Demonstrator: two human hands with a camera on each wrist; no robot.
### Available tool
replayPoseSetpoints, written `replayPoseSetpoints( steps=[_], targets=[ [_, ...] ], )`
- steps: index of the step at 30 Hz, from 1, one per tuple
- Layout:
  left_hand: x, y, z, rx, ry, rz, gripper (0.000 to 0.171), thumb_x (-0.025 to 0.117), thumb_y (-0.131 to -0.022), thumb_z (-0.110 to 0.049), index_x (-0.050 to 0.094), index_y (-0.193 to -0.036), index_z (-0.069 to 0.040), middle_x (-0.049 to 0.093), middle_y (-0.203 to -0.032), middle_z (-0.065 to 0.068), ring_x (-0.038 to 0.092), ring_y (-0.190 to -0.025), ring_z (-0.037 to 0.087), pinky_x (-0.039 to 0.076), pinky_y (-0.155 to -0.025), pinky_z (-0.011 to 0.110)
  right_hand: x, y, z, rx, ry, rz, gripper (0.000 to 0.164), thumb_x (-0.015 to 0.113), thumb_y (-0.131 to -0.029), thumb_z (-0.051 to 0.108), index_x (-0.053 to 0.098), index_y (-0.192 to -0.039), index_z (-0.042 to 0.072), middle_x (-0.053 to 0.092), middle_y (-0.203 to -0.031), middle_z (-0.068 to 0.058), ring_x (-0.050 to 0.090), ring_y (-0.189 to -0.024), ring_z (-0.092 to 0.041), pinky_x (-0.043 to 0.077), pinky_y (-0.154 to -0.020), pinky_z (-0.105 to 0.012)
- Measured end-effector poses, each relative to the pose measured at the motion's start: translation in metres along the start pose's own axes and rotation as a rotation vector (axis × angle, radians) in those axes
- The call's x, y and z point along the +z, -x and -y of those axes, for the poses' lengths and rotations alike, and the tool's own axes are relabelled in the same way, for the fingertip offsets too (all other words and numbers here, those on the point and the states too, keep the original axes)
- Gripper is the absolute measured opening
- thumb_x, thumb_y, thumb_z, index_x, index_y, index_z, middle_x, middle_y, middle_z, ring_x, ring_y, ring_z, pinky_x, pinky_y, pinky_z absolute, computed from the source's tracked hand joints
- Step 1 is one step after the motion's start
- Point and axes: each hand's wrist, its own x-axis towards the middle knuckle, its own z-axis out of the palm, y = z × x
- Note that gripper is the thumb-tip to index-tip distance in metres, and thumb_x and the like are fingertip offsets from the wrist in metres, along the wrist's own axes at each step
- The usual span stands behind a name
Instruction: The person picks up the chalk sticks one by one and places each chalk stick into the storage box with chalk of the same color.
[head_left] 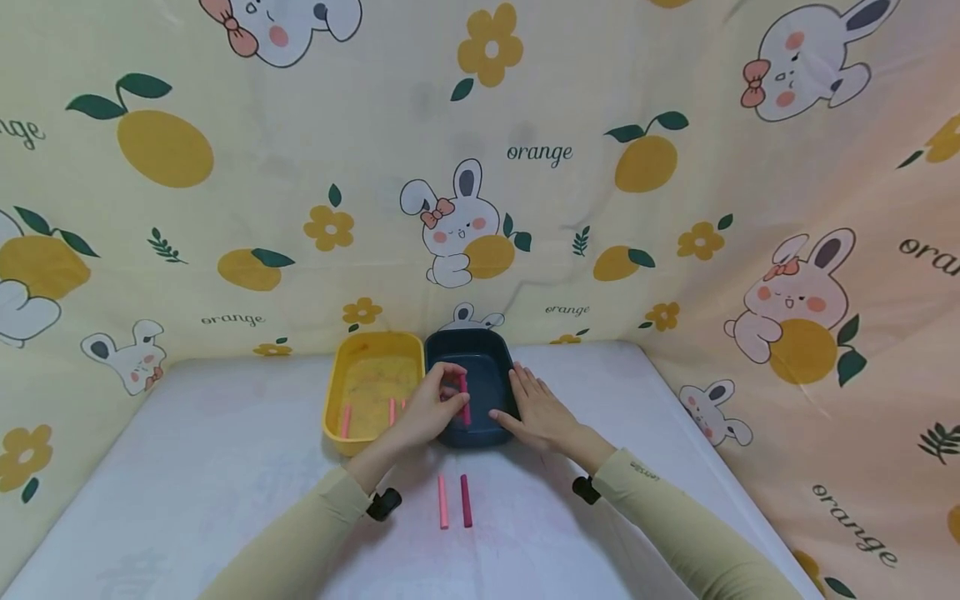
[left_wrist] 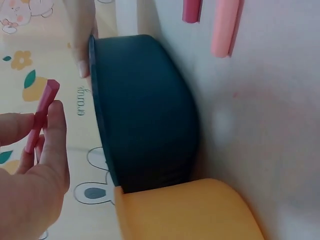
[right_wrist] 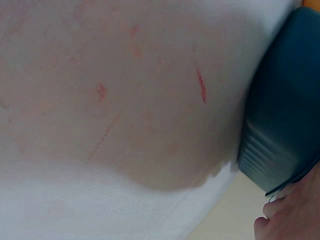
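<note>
My left hand [head_left: 423, 410] pinches a dark pink crayon [left_wrist: 43, 112] between thumb and fingers, above the dark blue bin [head_left: 487, 435]. In the left wrist view the crayon stands tilted, its upper end past the fingertips. My right hand [head_left: 543, 414] rests at the right side of the same bin, fingers extended along the rim and thumb reaching over the near right corner. The right wrist view shows part of that hand [right_wrist: 295, 215] at the bin's edge. A light pink crayon [head_left: 442, 502] and a dark pink crayon [head_left: 467, 501] lie side by side before the bin.
A yellow bin [head_left: 330, 408] stands against the blue one on the left, with several light pink crayons [head_left: 392, 412] in it. The white tablecloth [head_left: 225, 467] carries red smears. A patterned cloth [head_left: 360, 167] hangs behind and to the right.
</note>
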Motion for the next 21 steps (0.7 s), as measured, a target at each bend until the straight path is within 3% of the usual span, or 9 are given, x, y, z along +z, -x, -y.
replayPoseSetpoints(
  steps=[10, 21],
  targets=[
    [0.011, -0.032, 0.007, -0.096, -0.034, -0.019, 0.039, 0.067, -0.101, -0.008, 0.053, -0.137, -0.011, 0.059, -0.125, 0.013, 0.067, -0.096, 0.022, 0.060, -0.087, 0.034, 0.000, -0.001, 0.000, 0.004, -0.007, 0.012, 0.101, 0.035, -0.101, 0.075, 0.012, -0.164, -0.001, 0.006, -0.173, -0.016, 0.009, -0.160, -0.033, 0.012, -0.127, -0.050],
    [0.016, -0.064, 0.014, -0.098, -0.117, 0.087, 0.036, 0.071, -0.099, -0.011, 0.058, -0.133, -0.008, 0.064, -0.125, 0.015, 0.071, -0.097, 0.023, 0.058, -0.093, 0.039, -0.003, 0.000, 0.000, -0.011, -0.018, 0.014, 0.100, 0.034, -0.102, 0.073, 0.011, -0.164, -0.002, 0.004, -0.173, -0.017, 0.008, -0.160, -0.033, 0.012, -0.127, -0.051]
  ],
)
